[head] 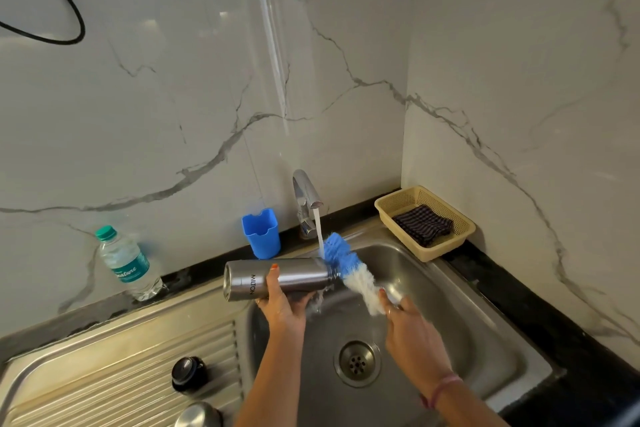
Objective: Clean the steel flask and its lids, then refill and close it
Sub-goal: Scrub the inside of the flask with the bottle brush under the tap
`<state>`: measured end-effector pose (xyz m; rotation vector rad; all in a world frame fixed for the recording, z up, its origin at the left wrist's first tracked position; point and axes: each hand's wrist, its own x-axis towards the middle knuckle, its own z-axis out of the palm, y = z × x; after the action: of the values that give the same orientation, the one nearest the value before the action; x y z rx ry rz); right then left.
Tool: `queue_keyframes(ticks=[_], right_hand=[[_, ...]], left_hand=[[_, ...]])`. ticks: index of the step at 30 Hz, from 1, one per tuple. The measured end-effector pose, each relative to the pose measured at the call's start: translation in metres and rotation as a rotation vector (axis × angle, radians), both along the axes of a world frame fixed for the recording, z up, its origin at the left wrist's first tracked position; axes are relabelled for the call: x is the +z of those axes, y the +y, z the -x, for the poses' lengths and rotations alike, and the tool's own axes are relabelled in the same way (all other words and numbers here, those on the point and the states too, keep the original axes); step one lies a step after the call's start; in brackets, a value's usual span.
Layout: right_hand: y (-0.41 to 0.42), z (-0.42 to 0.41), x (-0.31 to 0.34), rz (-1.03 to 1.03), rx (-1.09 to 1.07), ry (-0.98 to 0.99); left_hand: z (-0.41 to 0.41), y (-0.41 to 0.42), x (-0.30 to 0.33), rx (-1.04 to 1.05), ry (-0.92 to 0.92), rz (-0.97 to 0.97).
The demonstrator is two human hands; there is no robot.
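Observation:
My left hand (281,308) grips the steel flask (277,279) from below and holds it on its side over the sink (460,291), mouth pointing right. My right hand (410,333) grips the handle of a blue and white bottle brush (349,269), whose bristles lie across the flask's mouth under the running water. The tap (306,198) pours a stream onto the brush. A black inner lid (188,373) and a steel outer cap (199,415) rest on the ribbed drainboard (114,367) at the lower left.
A blue plastic holder (261,232) stands behind the sink left of the tap. A plastic water bottle (126,263) leans at the wall on the left. A beige basket (384,210) with a dark checked cloth (424,227) sits at the back right corner. The drain (356,362) lies below my hands.

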<state>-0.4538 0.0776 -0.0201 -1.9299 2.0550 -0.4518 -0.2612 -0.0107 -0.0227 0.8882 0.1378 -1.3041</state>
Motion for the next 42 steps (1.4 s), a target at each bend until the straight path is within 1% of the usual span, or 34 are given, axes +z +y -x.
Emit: queue_keyframes(ticks=[3, 8, 13, 16, 20, 22, 25, 29, 32, 37, 42], right_hand=[[-0.009, -0.001, 0.007, -0.002, 0.024, 0.006], [0.011, -0.004, 0.011, -0.011, 0.035, -0.004], [-0.005, -0.006, 0.017, 0.011, -0.009, -0.007], [-0.018, -0.010, 0.021, 0.015, 0.008, 0.019], [-0.009, -0.009, 0.019, 0.028, 0.035, 0.058], [0.001, -0.005, 0.018, 0.046, 0.023, 0.022], [0.004, -0.001, 0.024, 0.046, 0.009, 0.010], [-0.012, -0.007, 0.029, 0.033, -0.002, 0.010], [-0.014, -0.009, 0.033, 0.024, 0.021, 0.022], [0.012, -0.006, 0.033, 0.022, 0.034, -0.004], [-0.005, -0.008, 0.030, 0.003, 0.034, 0.022]], left_hand=[[0.001, -0.002, 0.000, -0.002, 0.004, 0.005], [-0.009, -0.009, 0.000, 0.033, 0.025, -0.022], [-0.006, -0.007, 0.002, 0.007, -0.040, 0.015], [-0.003, -0.008, 0.002, 0.003, -0.063, 0.032], [-0.011, -0.009, 0.001, -0.021, -0.080, 0.045], [-0.018, -0.011, -0.001, -0.034, -0.090, 0.053], [-0.020, -0.010, -0.001, -0.063, -0.055, 0.086], [-0.013, -0.007, 0.001, -0.068, 0.017, 0.119], [-0.010, -0.009, 0.001, -0.036, 0.012, 0.099], [-0.013, -0.015, 0.001, 0.026, -0.029, 0.031], [-0.007, -0.010, -0.002, -0.017, -0.055, -0.009]])
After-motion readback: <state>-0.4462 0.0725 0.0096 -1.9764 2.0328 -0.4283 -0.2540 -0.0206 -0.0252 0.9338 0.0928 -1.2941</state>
